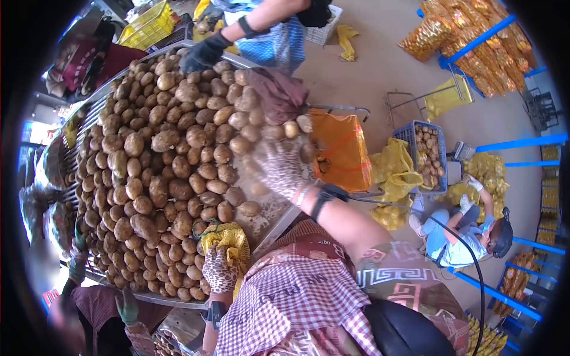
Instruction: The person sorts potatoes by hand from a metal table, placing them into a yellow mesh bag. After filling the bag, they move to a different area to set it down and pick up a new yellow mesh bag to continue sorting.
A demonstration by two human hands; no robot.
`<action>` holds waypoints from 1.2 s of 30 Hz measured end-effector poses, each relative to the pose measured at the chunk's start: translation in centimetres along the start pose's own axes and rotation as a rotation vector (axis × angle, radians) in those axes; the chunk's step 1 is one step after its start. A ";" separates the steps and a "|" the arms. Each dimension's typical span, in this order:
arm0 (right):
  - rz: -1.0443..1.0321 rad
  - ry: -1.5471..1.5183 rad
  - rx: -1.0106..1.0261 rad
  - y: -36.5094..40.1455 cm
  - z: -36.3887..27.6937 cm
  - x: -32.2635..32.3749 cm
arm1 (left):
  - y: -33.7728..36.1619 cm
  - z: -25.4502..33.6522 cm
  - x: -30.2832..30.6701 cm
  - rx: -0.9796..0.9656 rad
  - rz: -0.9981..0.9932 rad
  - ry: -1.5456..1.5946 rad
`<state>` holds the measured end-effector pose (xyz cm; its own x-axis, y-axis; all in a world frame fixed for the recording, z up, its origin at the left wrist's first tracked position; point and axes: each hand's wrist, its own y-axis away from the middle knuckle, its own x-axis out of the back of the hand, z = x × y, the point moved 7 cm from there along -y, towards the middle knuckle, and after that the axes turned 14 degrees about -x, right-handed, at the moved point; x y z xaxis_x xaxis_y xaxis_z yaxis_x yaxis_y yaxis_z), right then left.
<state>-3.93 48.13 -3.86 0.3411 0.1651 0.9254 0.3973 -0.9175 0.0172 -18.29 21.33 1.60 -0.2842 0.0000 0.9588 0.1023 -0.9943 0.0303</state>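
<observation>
Many potatoes (157, 190) cover a metal sorting table (258, 228). My right hand (279, 169), in a leopard-print glove, is over the table's right edge among several potatoes; motion smears its fingers. Beside it, an orange mesh bag (341, 151) hangs at the edge, its mouth toward the table. My left hand (219, 268), in a matching glove, is closed on a yellow mesh bag (234, 243) at the table's near edge, against the potatoes. A brown cloth (279, 95) lies at the far right corner of the table.
A co-worker's dark-gloved hand (205, 52) touches potatoes at the far edge. Green-gloved hands (127, 307) of another person are at the lower left. On the floor are a blue crate (442, 157) of potatoes, yellow sacks (395, 172) and a crouching person (466, 240). A black cable (469, 249) curves at right.
</observation>
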 end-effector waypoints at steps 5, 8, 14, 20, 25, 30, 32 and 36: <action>-0.080 0.144 -0.227 2.3 4.4 4.4 | 0.7 -1.3 1.3 -0.003 0.175 0.061; -0.107 0.221 -0.288 1.9 6.3 4.4 | 1.1 -2.3 0.3 -0.008 0.205 0.125; 0.046 0.151 -0.093 -0.8 2.5 5.2 | 0.9 -2.1 -0.3 0.026 0.218 0.082; 0.141 0.046 0.228 -9.2 -8.9 4.0 | 0.1 -1.7 0.1 0.087 0.190 0.070; -0.157 0.263 0.109 -13.9 -8.8 1.3 | 2.8 -2.0 3.7 0.209 0.436 -0.001; -0.231 0.318 0.244 -9.7 -7.2 1.2 | 10.5 -5.9 5.2 0.538 1.044 0.390; -0.216 0.386 0.292 -7.1 -6.1 0.6 | 15.0 -9.0 2.5 0.708 1.184 0.537; -0.240 0.286 0.425 -0.9 -3.9 1.0 | 18.3 -11.0 -2.0 0.827 1.418 0.866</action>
<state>-7.31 47.69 -1.46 -0.0225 0.1925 0.9810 0.7633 -0.6304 0.1412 -26.36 1.95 -2.88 0.0987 -0.9951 0.0015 0.9756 0.0965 -0.1974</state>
